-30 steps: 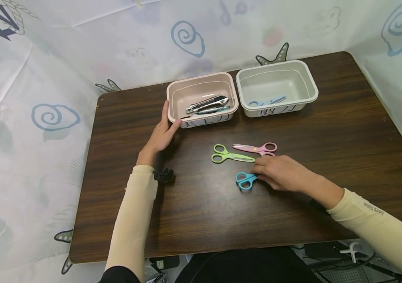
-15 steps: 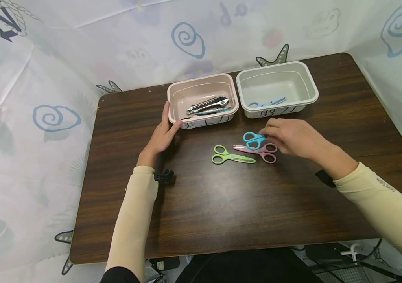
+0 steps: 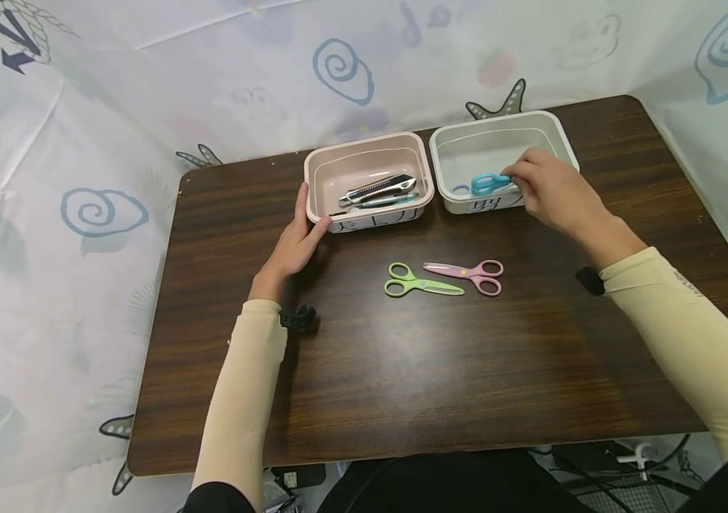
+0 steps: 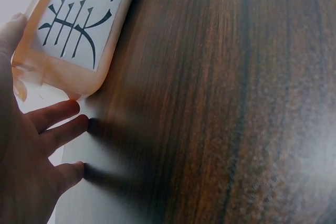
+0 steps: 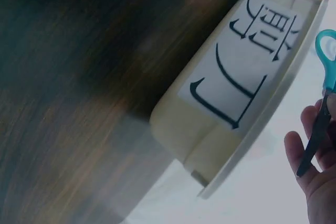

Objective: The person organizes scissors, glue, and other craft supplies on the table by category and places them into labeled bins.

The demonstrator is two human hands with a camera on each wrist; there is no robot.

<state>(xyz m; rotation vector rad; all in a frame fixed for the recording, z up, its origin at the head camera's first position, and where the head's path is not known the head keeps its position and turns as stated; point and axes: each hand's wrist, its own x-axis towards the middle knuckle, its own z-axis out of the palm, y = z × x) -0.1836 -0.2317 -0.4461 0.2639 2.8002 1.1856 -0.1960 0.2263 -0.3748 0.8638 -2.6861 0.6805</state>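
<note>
In the head view, the teal-handled scissors (image 3: 489, 184) are over the front part of the pale grey plastic bin (image 3: 492, 142), with the right hand (image 3: 550, 194) pinching them by the blade end; held that way, the edges are presumably kept covered and the rounded loops point out. Whether they touch the grey bin cannot be told. A light-blue loop (image 3: 461, 189) shows inside it, beside them. Just left of the grey bin stands a pale pink plastic bin (image 3: 364, 153) of similar shape, containing a black-and-silver utility knife (image 3: 377, 191) and a slim teal tool (image 3: 386, 201); the left hand (image 3: 290, 246) rests at its near left corner, fingers extended, perhaps to steady it. In front of the grey bin, lime-green scissors (image 3: 431, 286) and pink scissors (image 3: 463, 271) lie flat on the dark wood-grain bench (image 3: 364, 377), seemingly within easy reach. Small print on the cream right sleeve (image 3: 687, 281) is illegible. In the left wrist view, the pink bin's white label (image 4: 79, 24) appears to read 美, a second character being cropped. In the right wrist view, the grey bin's white label (image 5: 245, 61) reads 剪刀, "scissors", matching the tool held there.
</note>
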